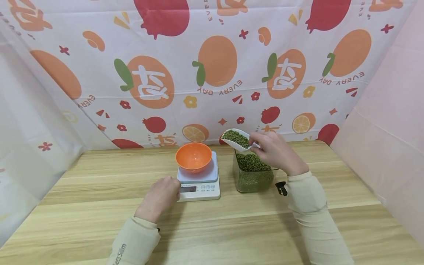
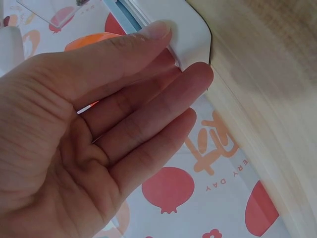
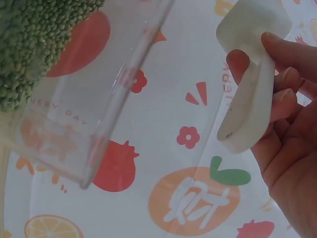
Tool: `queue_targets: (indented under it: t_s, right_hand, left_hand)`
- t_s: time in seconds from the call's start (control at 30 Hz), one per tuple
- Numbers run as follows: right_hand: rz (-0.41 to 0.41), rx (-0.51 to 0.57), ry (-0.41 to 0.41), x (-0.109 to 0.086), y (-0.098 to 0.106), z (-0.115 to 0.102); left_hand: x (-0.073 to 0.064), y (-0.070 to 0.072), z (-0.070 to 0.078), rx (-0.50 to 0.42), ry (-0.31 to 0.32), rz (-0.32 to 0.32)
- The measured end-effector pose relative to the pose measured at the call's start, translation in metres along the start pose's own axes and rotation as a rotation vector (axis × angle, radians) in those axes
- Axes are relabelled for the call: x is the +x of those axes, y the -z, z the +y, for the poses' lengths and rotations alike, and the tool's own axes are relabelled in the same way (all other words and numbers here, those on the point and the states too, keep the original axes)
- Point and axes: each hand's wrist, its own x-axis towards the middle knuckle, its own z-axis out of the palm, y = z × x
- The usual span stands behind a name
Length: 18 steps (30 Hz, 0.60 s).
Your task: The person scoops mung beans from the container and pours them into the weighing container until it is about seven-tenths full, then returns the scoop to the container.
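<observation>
My right hand (image 1: 274,151) grips the handle of a white scoop (image 3: 256,106), fingers and thumb curled round it. Green mung beans (image 1: 236,137) fill the scoop, which is raised over the back of a clear square container (image 1: 254,184) holding more of these beans. At the left edge of a white kitchen scale (image 1: 200,196) is my left hand (image 1: 159,198). Its thumb and forefinger pinch the scale's corner, while the other fingers are loosely bent in the left wrist view. An orange bowl (image 1: 193,157) stands on the scale's platform, left of the scoop.
A small black clip-like piece (image 1: 281,188) is beside the container, near my right sleeve. Behind the wooden table (image 1: 212,235) hangs a fruit-printed curtain (image 1: 180,121), close to the scale and container. Pale sheets (image 1: 387,129) flank the table.
</observation>
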Motion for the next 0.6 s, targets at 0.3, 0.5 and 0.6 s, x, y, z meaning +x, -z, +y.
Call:
queue_targets:
  t_s: [0.3, 0.5, 0.6]
  right_hand:
    - [-0.005, 0.01, 0.01, 0.005, 0.0, -0.003]
    - [-0.036, 0.024, 0.008, 0.011, -0.002, -0.007]
    - [-0.045, 0.021, 0.02, 0.016, -0.001, -0.008]
  left_hand:
    - [0.0, 0.0, 0.0, 0.012, -0.006, 0.015]
    - [0.0, 0.0, 0.0, 0.011, 0.004, 0.006]
    - [0.0, 0.0, 0.0, 0.007, 0.012, -0.005]
